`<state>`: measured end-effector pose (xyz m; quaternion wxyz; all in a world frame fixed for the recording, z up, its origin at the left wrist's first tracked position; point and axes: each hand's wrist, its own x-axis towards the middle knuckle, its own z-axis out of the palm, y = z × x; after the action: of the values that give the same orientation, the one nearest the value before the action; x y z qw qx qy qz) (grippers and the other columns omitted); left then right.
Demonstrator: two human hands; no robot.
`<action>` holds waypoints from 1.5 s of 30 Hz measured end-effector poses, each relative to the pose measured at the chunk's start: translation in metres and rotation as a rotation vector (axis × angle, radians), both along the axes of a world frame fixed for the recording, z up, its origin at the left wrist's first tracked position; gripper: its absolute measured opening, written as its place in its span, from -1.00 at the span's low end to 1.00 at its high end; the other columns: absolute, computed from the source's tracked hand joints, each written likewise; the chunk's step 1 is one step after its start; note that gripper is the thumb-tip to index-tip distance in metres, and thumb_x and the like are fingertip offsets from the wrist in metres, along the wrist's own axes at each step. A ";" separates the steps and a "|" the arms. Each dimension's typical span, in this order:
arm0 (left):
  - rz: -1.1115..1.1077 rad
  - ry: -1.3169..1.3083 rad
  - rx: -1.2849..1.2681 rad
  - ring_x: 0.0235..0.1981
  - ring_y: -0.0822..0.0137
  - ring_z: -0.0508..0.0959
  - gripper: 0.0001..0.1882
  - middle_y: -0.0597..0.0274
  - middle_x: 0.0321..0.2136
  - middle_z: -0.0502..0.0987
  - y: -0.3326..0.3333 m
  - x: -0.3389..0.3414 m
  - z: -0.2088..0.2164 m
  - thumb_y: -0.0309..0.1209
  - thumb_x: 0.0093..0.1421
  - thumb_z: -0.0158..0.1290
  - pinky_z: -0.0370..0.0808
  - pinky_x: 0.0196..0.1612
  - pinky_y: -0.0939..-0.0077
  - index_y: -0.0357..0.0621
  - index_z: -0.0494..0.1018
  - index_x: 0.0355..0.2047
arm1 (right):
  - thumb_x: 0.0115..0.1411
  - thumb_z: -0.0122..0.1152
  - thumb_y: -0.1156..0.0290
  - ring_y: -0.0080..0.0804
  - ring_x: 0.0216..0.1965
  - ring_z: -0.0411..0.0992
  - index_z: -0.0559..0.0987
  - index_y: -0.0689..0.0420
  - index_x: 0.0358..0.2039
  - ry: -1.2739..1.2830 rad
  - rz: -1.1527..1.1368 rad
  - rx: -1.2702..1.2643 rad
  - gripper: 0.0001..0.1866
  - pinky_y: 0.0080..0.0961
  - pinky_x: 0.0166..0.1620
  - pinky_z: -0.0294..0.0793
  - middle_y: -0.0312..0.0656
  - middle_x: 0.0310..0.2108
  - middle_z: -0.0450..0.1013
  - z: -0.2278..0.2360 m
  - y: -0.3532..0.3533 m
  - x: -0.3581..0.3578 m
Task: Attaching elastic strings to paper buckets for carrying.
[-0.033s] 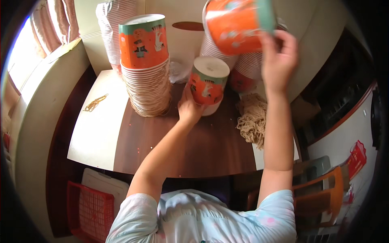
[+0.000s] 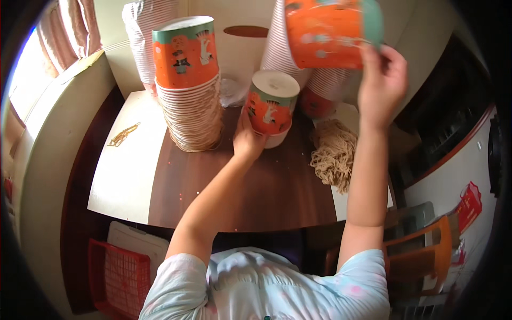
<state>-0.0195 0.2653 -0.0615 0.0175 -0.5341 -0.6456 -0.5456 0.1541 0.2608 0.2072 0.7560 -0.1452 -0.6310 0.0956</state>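
My right hand (image 2: pixel 385 88) grips an orange paper tub (image 2: pixel 325 34) near its green base end and holds it raised and tipped on its side, slightly blurred. On the table my left hand (image 2: pixel 249 137) is wrapped round the left side of another paper tub (image 2: pixel 271 109). That one is upside down, its pale base up, with a white rim of something under it. To its left rises a tall upside-down stack of nested tubs (image 2: pixel 186 58), with tan strings (image 2: pixel 194 128) round its lower part.
A heap of tan string (image 2: pixel 335 154) lies at the table's right, and several yellowish bands (image 2: pixel 124 134) at its left. Wrapped tub stacks (image 2: pixel 144 42) stand at the back, on both sides. A red basket (image 2: pixel 118 277) and an orange chair (image 2: pixel 421 261) flank me below the table (image 2: pixel 240 197).
My right hand has moved to the right with the raised tub. My left hand stays at the tub on the table, while the whole view has shifted slightly.
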 end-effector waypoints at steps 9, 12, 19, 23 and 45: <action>-0.805 -0.746 -0.234 -0.12 0.50 0.45 -0.55 0.24 -0.10 0.47 -0.114 -0.008 0.082 -0.29 0.28 0.01 0.41 -0.12 0.59 -0.23 0.29 0.11 | 0.26 0.06 0.14 -0.30 0.13 0.32 0.24 0.10 0.23 0.439 1.009 -1.179 -0.42 -0.33 0.06 0.47 -0.16 0.16 0.28 -0.239 -0.061 0.072; -0.682 -0.720 -0.386 -0.41 0.58 0.41 -0.53 0.31 -0.21 0.50 -0.143 -0.011 0.097 -0.20 0.28 -0.04 0.39 -0.35 0.68 -0.22 0.32 0.11 | 0.30 -0.03 0.22 -0.28 0.07 0.39 0.31 0.12 0.16 0.507 1.308 -1.487 -0.54 -0.28 0.03 0.50 -0.10 0.10 0.33 -0.290 -0.076 0.071; -0.463 -0.663 -0.353 -0.32 0.48 0.49 -0.60 0.17 -0.25 0.54 -0.167 -0.026 0.074 -0.41 0.22 0.01 0.42 -0.23 0.60 -0.38 0.36 0.02 | 0.28 -0.01 0.28 -0.33 -0.21 0.51 0.52 0.14 -0.10 0.075 1.031 -1.742 -0.71 -0.30 -0.13 0.54 -0.17 -0.24 0.52 -0.257 -0.077 0.060; -0.354 -0.431 -0.389 -0.29 0.44 0.54 -0.51 0.11 -0.22 0.53 -0.176 -0.029 0.080 -0.62 0.03 -0.12 0.45 -0.18 0.59 -0.40 0.33 0.04 | 0.11 0.17 0.42 -0.16 -0.34 0.51 0.60 0.16 -0.36 -0.924 -0.016 -0.749 -0.87 -0.32 -0.25 0.49 -0.03 -0.38 0.53 -0.251 -0.042 0.090; -0.106 -0.048 -0.329 -0.66 0.45 0.32 -0.59 0.14 -0.24 0.47 -0.206 -0.024 0.127 -0.47 0.03 0.15 0.32 -0.55 0.59 -0.23 0.44 -0.06 | 0.00 0.24 0.41 -0.19 -0.12 0.34 0.60 0.12 -0.43 -1.559 -0.371 -0.410 -0.89 -0.29 0.02 0.32 -0.18 -0.31 0.45 -0.131 0.069 0.132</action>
<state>-0.0430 0.0596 0.0651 -0.1142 -0.5500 -0.6972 -0.4454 0.2865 0.3296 0.0759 0.0634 -0.4067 -0.9102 -0.0458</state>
